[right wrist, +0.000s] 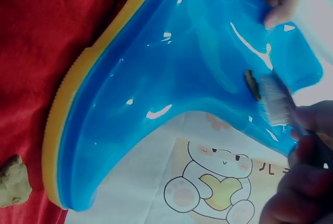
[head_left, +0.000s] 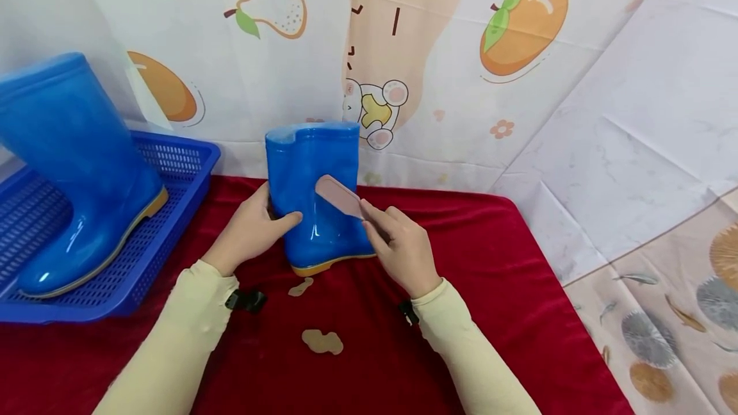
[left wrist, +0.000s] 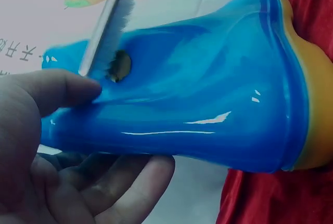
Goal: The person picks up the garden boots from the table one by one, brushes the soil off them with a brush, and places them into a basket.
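Note:
A blue rain boot [head_left: 314, 165] with a yellow sole stands on the red cloth, toe to the right. My left hand [head_left: 254, 229] grips its shaft from the left, thumb on the near side and fingers behind, as the left wrist view shows. With my right hand [head_left: 403, 250] I hold a brush [head_left: 339, 196] by its handle, its pinkish back toward the head camera. Pale bristles [right wrist: 273, 99] face the shaft in the right wrist view. Right beside them a brown mud patch [left wrist: 121, 65] sticks to the boot; the brush hides it in the head view.
At the left, another blue boot [head_left: 86, 171] stands in a blue plastic basket [head_left: 198, 168]. Two flat brown lumps, one larger [head_left: 323, 342] and one smaller [head_left: 301, 287], lie on the red cloth [head_left: 496, 312] before the boot. A printed curtain [head_left: 438, 120] hangs behind the table.

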### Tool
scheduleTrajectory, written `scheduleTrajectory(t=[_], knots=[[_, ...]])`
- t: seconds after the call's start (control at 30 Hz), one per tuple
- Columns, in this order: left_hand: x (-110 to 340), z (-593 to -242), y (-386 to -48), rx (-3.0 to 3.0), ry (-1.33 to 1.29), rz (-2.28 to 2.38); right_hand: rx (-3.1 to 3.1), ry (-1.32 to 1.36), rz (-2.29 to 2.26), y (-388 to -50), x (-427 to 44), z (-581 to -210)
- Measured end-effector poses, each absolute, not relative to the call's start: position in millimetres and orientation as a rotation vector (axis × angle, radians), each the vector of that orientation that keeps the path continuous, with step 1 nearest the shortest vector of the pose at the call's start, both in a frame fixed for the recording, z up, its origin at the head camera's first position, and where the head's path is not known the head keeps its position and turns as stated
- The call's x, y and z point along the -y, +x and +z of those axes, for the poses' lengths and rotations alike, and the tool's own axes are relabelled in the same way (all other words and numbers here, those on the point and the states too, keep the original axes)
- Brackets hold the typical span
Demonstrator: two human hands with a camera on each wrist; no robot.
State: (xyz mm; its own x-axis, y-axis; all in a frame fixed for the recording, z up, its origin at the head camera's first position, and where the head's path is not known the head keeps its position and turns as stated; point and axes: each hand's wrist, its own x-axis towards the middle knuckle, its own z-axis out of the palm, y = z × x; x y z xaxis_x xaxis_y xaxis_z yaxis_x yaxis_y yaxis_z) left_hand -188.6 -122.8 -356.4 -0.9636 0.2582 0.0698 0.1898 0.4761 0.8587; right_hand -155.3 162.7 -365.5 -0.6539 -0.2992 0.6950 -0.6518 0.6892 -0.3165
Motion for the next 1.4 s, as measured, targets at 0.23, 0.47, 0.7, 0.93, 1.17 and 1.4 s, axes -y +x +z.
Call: scheduleTrajectory(t=[0.23, 0.47, 0.7, 0.93, 1.17, 1.4], knots=[[116, -356, -186, -2.645, 0.444, 1.471, 2.247, 0.756, 0.763, -154, -162, -366], [116, -358, -185, -2.648, 0.351, 1.538, 2.344, 0.682, 0.744, -154, -163, -369], [124, -359, -183, -2.668, 0.271, 1.583, 2.411, 0.658, 0.776, -154, -161, -367], [133, -362, -185, -2.687, 0.156, 1.594, 2.432, 0.677, 0.746, -154, -158, -365], [132, -363, -185, -2.694, 0.231, 1.585, 2.338, 0.784, 0.732, -155, -159, -366], [119, -359, -183, -2.696, 0.446, 1.516, 2.22, 0.783, 0.768, -154, -160, -366]])
